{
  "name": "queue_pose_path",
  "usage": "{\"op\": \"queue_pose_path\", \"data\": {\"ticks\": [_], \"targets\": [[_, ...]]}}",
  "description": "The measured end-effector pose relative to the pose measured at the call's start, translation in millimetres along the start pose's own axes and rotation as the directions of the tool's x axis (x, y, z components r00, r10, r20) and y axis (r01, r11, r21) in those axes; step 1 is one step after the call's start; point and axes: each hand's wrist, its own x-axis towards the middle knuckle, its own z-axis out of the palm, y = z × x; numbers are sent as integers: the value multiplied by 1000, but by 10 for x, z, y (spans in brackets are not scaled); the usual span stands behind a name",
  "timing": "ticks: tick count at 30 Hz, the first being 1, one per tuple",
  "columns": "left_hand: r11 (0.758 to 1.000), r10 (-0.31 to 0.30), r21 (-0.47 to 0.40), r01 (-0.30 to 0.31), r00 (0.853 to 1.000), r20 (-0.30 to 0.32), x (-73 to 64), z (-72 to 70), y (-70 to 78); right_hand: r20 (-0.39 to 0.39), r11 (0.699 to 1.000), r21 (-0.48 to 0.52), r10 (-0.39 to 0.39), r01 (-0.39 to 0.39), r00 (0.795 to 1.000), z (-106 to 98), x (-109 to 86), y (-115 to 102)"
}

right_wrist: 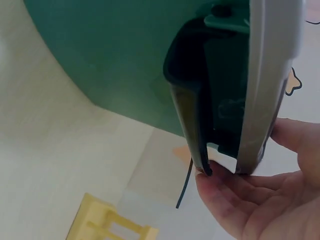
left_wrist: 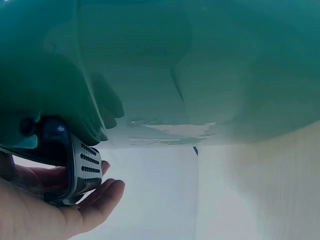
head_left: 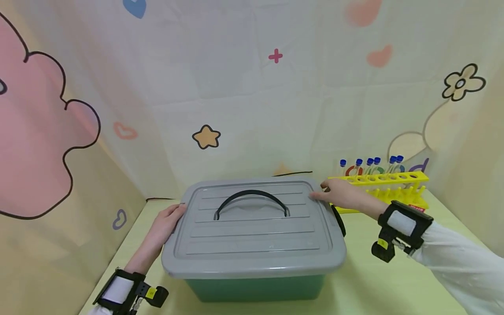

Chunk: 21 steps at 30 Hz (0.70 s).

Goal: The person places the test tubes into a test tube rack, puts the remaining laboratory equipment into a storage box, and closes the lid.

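A green storage box with a grey lid stands on the table in the head view. A black carry handle arches over the lid. My left hand is at the box's left side, its fingers curled round a black side latch in the left wrist view. At the far right corner, my right hand grips the lid's rim, thumb on top and fingers underneath. Beside those fingers the right latch hangs swung out from the green wall.
Right of the box, a yellow test tube rack stands at the back of the pale green table. It holds several tubes with blue caps. A patterned curtain rises behind the table.
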Motion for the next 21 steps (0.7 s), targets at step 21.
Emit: {"op": "queue_pose_path", "data": {"ticks": [21], "targets": [[999, 32, 6, -32, 999, -4, 7, 255, 103, -36, 991, 115, -63, 67, 997, -55, -107, 264]]}}
